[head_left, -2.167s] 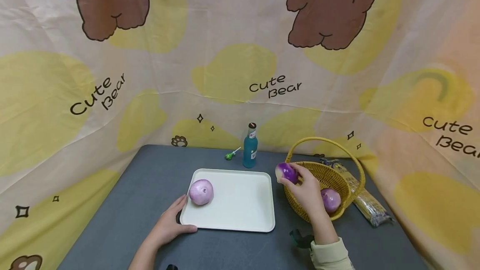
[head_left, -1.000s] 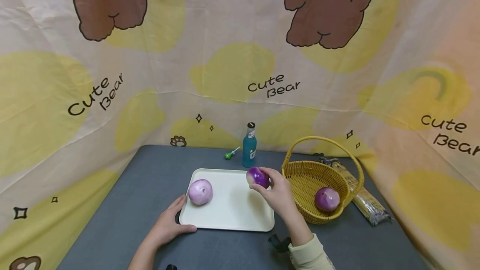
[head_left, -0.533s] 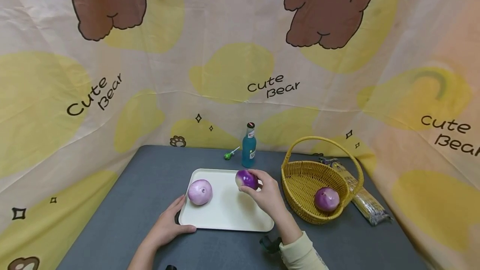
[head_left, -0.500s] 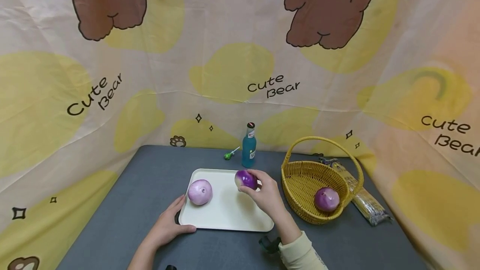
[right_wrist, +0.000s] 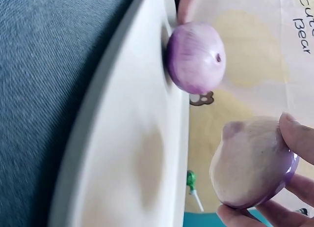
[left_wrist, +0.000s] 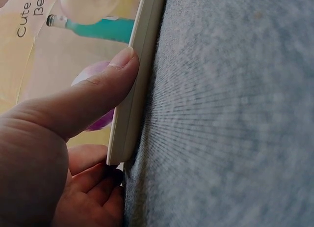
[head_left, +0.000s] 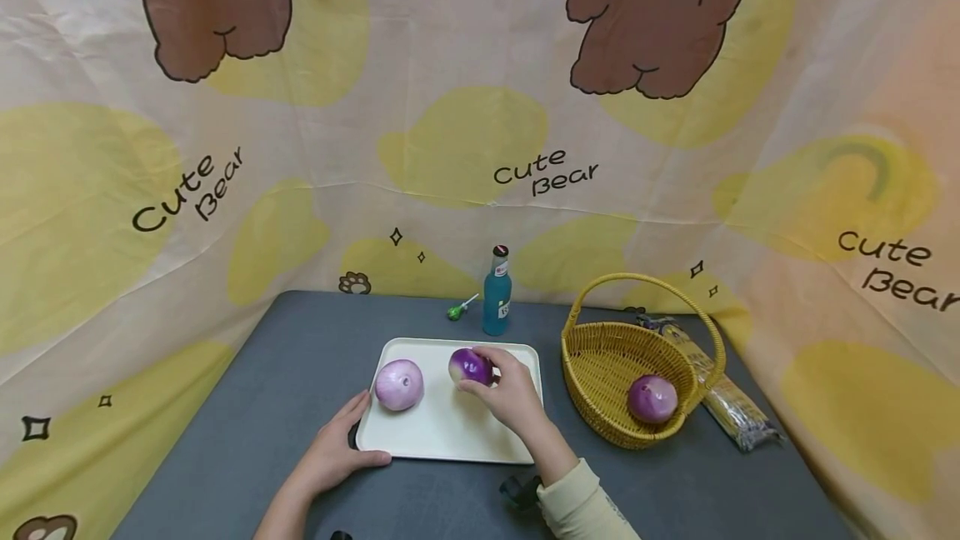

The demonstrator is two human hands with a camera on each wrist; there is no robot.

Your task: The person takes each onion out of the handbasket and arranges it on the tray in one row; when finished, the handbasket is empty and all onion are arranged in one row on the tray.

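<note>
My right hand grips a glossy purple onion between thumb and fingers above the middle of the white tray. The right wrist view shows this onion's pale underside raised off the tray, with its shadow below. A lighter purple onion rests at the tray's left end. My left hand holds the tray's near left corner, the thumb along the front rim and the fingers at the left side. One more purple onion lies in the yellow wicker basket.
The basket has a tall arched handle and stands right of the tray. Beside it lies a clear packet. Behind the tray are a blue bottle and a green lollipop. A printed cloth hangs behind the grey table.
My right hand has carried the purple onion leftward from the basket to above the middle of the tray. My left hand has stayed at the tray's corner.
</note>
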